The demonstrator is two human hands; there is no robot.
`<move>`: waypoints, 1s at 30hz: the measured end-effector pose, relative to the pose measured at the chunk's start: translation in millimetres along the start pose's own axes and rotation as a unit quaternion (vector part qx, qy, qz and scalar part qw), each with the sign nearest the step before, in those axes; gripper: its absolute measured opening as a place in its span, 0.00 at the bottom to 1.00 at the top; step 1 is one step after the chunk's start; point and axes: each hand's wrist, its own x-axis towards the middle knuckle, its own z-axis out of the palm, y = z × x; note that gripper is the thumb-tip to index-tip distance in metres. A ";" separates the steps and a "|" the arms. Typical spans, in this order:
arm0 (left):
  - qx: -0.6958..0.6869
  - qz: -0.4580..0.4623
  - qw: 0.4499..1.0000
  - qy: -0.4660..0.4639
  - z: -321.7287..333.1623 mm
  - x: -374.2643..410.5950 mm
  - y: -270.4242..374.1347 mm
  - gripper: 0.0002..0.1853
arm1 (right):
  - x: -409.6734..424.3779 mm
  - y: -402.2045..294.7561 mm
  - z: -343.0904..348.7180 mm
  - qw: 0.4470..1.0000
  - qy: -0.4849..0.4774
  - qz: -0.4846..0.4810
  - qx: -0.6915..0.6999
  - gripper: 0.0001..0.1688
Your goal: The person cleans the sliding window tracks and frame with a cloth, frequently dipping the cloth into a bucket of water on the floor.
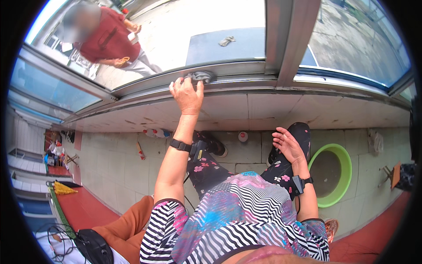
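Observation:
My left hand (187,95) is pressed to the bottom rail of a metal-framed window, its fingers on a bunched grey cloth (201,76). Part of the cloth is covered by the fingers. The cloth lies against the rail, just above the metal sill track (244,79). Over my bent right leg, my right hand (288,144) hovers or rests with loosely curled, spread fingers and nothing in it; I cannot tell whether it touches the leg. Beyond the glass, another grey rag (226,41) lies on a blue-grey panel (204,49).
A green plastic basin (348,178) of murky water stands right of my leg. Along the tiled wall (227,109) are a red-capped bottle (243,136) and more bottles (156,133). A person in a red shirt (112,36) stands outside; someone in brown trousers (127,221) is at my left.

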 end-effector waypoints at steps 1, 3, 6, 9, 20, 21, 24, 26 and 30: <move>-0.025 0.002 1.000 0.003 1.1 -0.3 4.2 0.20 | -0.9 -0.3 -0.2 1.000 0.001 -0.001 -0.003 0.26; -0.034 0.044 0.998 -0.009 2.4 -1.3 23.4 0.20 | 0.1 -0.3 0.1 1.000 0.000 0.001 -0.007 0.27; -0.057 0.086 0.994 -0.037 0.6 1.8 66.6 0.20 | -0.7 -2.2 1.4 1.000 0.008 0.002 -0.010 0.26; -0.092 0.128 0.985 -0.064 6.5 5.3 104.3 0.19 | -1.7 -3.5 -0.3 1.000 0.008 -0.003 -0.009 0.26; -0.169 0.155 0.971 -0.072 23.3 -0.2 148.6 0.11 | -1.9 4.8 -7.0 1.000 0.010 -0.016 0.005 0.25; -0.180 0.149 0.969 -0.077 22.6 0.0 146.4 0.12 | -2.6 4.8 -5.6 1.000 0.017 -0.015 0.011 0.25; -0.175 0.147 0.971 -0.077 24.1 -2.3 136.0 0.13 | -3.5 3.5 3.0 0.999 0.037 -0.007 0.001 0.26; -0.176 0.154 0.969 -0.076 26.2 0.7 126.9 0.14 | 1.2 3.9 3.4 0.999 0.032 -0.003 -0.007 0.26; -0.173 0.187 0.963 -0.092 17.7 5.1 119.3 0.13 | 0.4 3.7 3.7 0.999 0.039 -0.006 -0.018 0.26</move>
